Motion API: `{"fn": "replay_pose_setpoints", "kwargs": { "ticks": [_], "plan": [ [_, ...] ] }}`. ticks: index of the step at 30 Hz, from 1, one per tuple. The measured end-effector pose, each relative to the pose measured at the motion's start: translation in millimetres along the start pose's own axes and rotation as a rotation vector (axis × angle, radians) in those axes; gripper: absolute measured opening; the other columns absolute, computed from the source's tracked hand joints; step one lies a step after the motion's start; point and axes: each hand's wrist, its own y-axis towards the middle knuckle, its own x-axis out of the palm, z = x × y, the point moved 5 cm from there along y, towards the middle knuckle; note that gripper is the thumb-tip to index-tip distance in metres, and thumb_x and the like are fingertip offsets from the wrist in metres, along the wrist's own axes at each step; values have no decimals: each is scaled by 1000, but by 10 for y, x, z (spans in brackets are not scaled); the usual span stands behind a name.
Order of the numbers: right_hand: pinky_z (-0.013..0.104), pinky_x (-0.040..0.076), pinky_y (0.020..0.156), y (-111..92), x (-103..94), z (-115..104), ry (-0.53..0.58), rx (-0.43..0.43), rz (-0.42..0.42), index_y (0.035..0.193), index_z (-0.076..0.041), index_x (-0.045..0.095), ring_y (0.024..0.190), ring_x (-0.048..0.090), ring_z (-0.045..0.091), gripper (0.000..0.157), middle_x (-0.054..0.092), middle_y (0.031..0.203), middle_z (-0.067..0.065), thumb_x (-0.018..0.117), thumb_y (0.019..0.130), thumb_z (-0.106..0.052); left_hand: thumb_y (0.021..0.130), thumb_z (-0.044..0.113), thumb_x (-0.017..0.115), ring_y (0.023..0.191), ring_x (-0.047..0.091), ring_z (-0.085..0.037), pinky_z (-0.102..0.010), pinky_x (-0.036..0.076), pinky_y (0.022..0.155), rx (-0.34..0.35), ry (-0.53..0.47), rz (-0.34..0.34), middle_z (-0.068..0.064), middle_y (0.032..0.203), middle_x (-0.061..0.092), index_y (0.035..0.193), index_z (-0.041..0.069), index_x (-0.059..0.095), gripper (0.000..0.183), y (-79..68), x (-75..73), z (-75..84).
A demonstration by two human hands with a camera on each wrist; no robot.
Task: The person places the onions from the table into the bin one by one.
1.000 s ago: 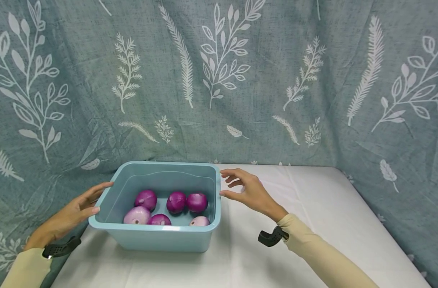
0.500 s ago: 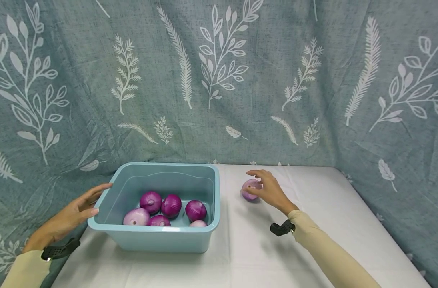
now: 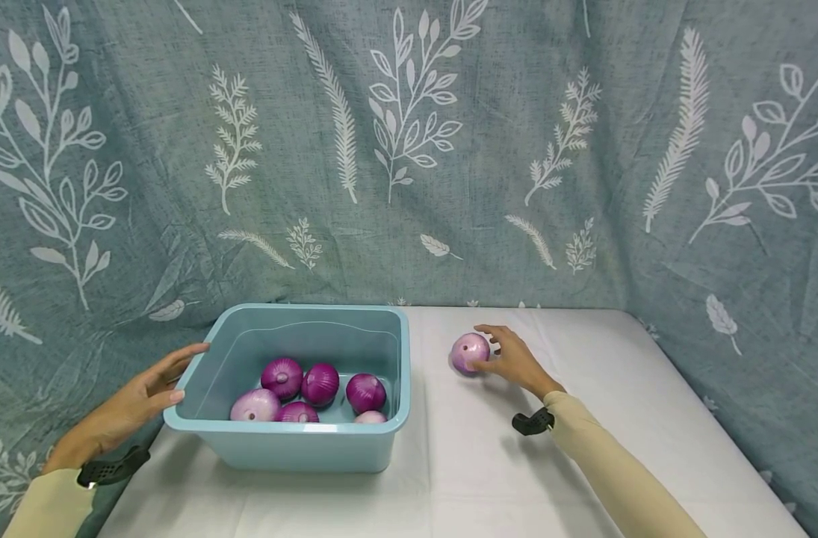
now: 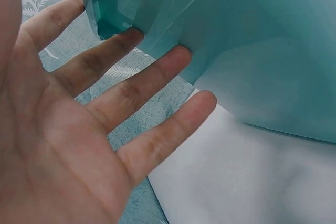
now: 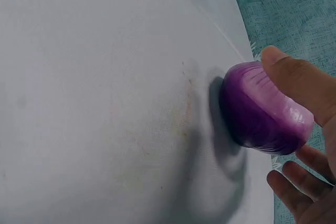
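In the head view a pale purple onion (image 3: pixel 466 350) sits on the white table, right of a light blue plastic tub (image 3: pixel 294 450). My right hand (image 3: pixel 516 364) is at the onion's right side, thumb along its front and index finger reaching behind it. In the right wrist view the thumb overlaps the onion (image 5: pixel 265 111), and the other fingers spread loosely below. My left hand (image 3: pixel 136 390) rests at the tub's left end, thumb by the rim. Its straight, spread fingers (image 4: pixel 157 140) lie along the outer wall in the left wrist view.
Several onions lie in the tub, among them a dark purple onion (image 3: pixel 365 393) and a paler onion (image 3: pixel 255 406); the front wall partly hides some. A leaf-patterned curtain (image 3: pixel 409 246) stands behind and beside the white tabletop (image 3: pixel 583 448).
My right hand has moved right from the tub to the onion on the table, uncovering it. Some onions in the tub have rolled and shifted. My left hand stays put.
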Motion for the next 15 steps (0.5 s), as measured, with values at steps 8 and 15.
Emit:
{"fn": "replay_pose_setpoints", "kwargs": {
  "ticks": [8,15],
  "plan": [
    [52,54,90,-23,58,58,6,-11,4,144,1,55,110,63,38,77,59,134,24,91,80,-24,111,12,42,136,25,9,-52,43,102,-16,39,-7,4,168,16,167,28,16,65,-10,3,-9],
    [50,54,91,-9,78,75,40,20,24,144,-1,55,110,64,35,75,61,133,21,91,81,-22,111,11,42,134,30,14,-25,47,93,-3,-11,-23,7,167,16,167,26,14,65,-8,0,-6]
  ]
}}
